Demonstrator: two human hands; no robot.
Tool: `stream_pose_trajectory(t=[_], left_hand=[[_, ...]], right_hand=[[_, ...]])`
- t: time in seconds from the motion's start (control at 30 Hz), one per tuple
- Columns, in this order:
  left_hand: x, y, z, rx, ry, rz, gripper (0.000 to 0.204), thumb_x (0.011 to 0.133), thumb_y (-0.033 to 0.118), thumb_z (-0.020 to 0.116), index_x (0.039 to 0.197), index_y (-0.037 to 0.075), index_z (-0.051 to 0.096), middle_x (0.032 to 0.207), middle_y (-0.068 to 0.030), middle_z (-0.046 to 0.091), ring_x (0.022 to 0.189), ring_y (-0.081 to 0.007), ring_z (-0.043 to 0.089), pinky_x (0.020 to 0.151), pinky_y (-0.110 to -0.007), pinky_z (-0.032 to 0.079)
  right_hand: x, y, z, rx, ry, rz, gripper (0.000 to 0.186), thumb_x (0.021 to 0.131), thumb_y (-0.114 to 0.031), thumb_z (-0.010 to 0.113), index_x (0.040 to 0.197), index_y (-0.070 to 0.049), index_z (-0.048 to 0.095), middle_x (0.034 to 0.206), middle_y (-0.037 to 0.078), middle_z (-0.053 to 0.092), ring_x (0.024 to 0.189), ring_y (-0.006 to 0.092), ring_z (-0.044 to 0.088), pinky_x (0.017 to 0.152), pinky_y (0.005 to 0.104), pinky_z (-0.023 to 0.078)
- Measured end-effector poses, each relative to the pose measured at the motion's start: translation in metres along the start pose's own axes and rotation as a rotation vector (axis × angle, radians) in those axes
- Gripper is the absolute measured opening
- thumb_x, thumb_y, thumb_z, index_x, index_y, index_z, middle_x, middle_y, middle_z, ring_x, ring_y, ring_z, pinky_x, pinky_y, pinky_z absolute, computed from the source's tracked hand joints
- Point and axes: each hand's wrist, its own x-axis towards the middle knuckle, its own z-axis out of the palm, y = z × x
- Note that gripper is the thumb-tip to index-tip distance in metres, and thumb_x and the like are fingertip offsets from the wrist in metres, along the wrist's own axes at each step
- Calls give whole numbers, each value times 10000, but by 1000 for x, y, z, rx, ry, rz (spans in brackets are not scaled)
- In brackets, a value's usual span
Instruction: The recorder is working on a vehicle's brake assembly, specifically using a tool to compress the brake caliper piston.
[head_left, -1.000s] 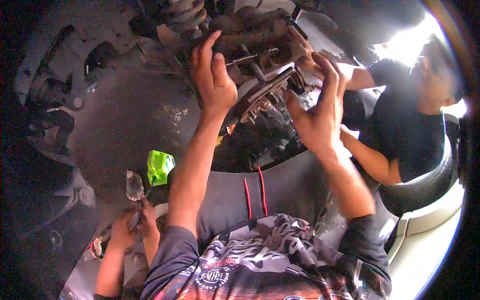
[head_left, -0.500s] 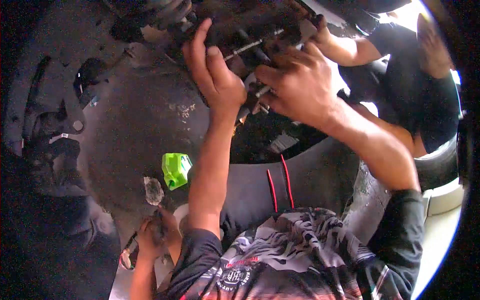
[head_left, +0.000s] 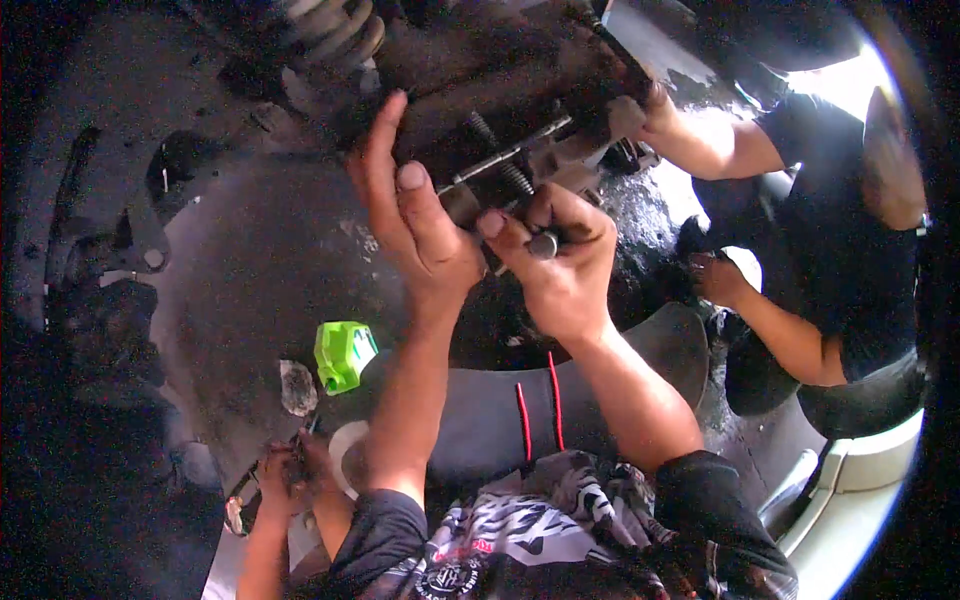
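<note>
My left hand (head_left: 430, 235) cups the near left side of a dark metal assembly (head_left: 463, 208), which has a thin bright rod (head_left: 505, 157) across it and small coil springs (head_left: 517, 178). Its index finger and thumb stretch upward; the other fingers are hidden. Close beside it, my right hand (head_left: 572, 265) has its fingers curled and thumb folded in. They close round a metal rod whose round end (head_left: 543, 245) points toward me. The rod's far end is out of sight, and I cannot tell whether it touches the assembly.
A large coil spring (head_left: 345, 30) hangs at the top. To the right, a person in dark clothing (head_left: 840, 220) reaches one hand (head_left: 655, 112) toward the assembly. Another person's hands (head_left: 290, 475) work at the lower left, near a green plastic container (head_left: 343, 355) and a crumpled clear object (head_left: 298, 388).
My right hand has moved down and turned from back-up to curled fingers, uncovering the springs. My left hand has shifted slightly down. The right-hand person's second hand now shows, beside something white.
</note>
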Motion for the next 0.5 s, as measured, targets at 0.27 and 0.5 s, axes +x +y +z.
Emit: stream_pose_trajectory(t=[0.27, 0.5], left_hand=[[3, 5, -7, 132, -33, 55, 461, 981, 320, 391, 1290, 22, 560, 1194, -209, 569, 1117, -379, 505, 997, -458, 357], [17, 55, -29, 123, -542, -249, 427, 923, 139, 514, 1335, 29, 504, 1287, -163, 562, 1274, -282, 436, 1099, -384, 311]], right_hand=[[-2, 1, 2, -28, -2, -35, 343, 831, -78, 736, 642, -75, 449, 636, -74, 449, 619, 27, 370, 540, 212, 290], [2, 11, -36, -139, 31, 1, 117, 825, -50, 695, 747, 1, 625, 644, -23, 566, 647, 40, 459, 561, 239, 389]])
